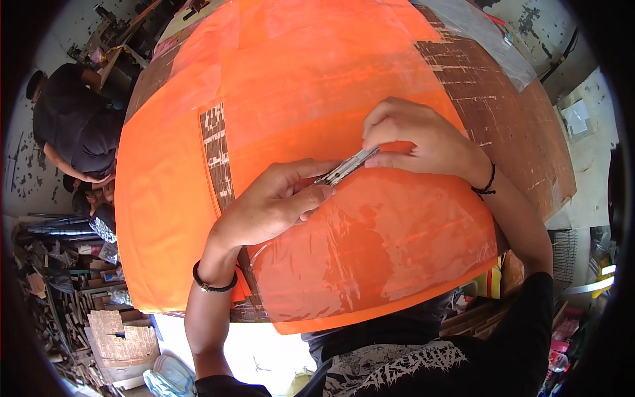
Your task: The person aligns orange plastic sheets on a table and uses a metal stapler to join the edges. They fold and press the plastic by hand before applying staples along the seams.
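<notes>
One slim metal tool sits at the centre of the frame, gripped by two hands. The left hand pinches its lower-left end between thumb and curled fingers; the right hand has thumb and forefinger closed at the other end. Its long axis runs diagonally — lower left to upper right. Two dark bracelets, one per wrist; beneath, orange sheeting and one brown board.

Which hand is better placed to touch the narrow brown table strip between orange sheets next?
Left hand, probably: it is nearer the brown strip than the right hand. Both hold the slim silver metal tool.
</notes>
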`<state>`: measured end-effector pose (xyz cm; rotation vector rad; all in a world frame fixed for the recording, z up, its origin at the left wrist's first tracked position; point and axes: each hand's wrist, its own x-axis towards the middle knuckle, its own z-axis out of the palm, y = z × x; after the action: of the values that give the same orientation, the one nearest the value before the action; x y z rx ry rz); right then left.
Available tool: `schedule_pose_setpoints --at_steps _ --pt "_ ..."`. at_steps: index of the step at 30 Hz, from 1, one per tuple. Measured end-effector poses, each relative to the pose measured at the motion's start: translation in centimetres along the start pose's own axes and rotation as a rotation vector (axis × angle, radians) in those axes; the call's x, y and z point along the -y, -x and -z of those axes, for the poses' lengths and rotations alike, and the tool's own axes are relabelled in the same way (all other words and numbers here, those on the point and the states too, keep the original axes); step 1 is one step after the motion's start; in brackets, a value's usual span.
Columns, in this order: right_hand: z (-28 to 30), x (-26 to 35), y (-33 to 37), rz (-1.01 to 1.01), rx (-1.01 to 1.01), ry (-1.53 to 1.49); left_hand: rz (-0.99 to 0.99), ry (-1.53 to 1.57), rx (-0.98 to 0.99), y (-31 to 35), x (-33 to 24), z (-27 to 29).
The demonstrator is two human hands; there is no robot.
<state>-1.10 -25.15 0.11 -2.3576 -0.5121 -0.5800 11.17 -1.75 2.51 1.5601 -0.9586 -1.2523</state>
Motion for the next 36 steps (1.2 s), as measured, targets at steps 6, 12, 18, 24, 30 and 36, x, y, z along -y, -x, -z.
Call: schedule_pose_setpoints --at_steps 6,12,18,24,30,36 --pt "0.5 -0.1 0.1 0.086 0.091 0.095 -0.032 0.034 -0.02 -0.1 0.3 0.1" --pt "0.7 0.2 0.1 -0.207 0.018 -0.112 -0.121 0.02 -0.04 -0.1 -0.1 0.0" --pt "0.7 -0.8 0.0 -0.018 -0.072 -0.13 -0.086 0.043 -0.06 -0.1 0.1 0.2" --pt "0.2 0.3 -0.2 0.024 -0.097 -0.231 -0.07 0.017 -0.063 -0.6 0.4 -0.1" --pt "0.1 0.6 -0.1 0.031 -0.094 -0.204 -0.109 -0.003 -0.156 -0.7 -0.1 -1.6" --pt "0.0 0.8 -0.1 0.053 -0.102 -0.203 -0.147 -0.056 -0.199 -0.7 0.2 -1.7"
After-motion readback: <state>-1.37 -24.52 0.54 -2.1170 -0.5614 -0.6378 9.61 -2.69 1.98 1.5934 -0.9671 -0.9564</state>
